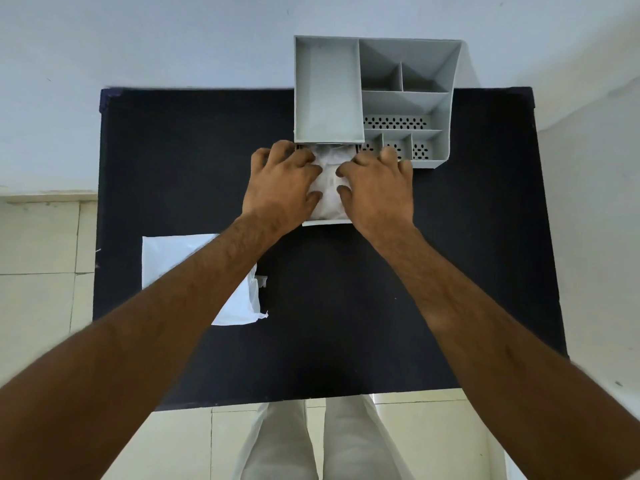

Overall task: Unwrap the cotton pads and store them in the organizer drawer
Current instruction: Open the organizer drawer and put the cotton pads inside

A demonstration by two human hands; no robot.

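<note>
A grey plastic organizer [408,98] with several compartments stands at the far middle of the black table. Its drawer [325,222] is pulled out toward me. White cotton pads [328,183] fill the drawer. My left hand [280,181] rests on the left side of the pads, fingers spread and pressing down. On their right side my right hand [379,185] presses the same way. An empty white plastic wrapper [180,261] lies flat on the table to the left, partly hidden under my left forearm.
The black table [450,271] ends at a near edge just in front of my legs. A pale wall stands behind the organizer. Tiled floor shows on both sides of the table.
</note>
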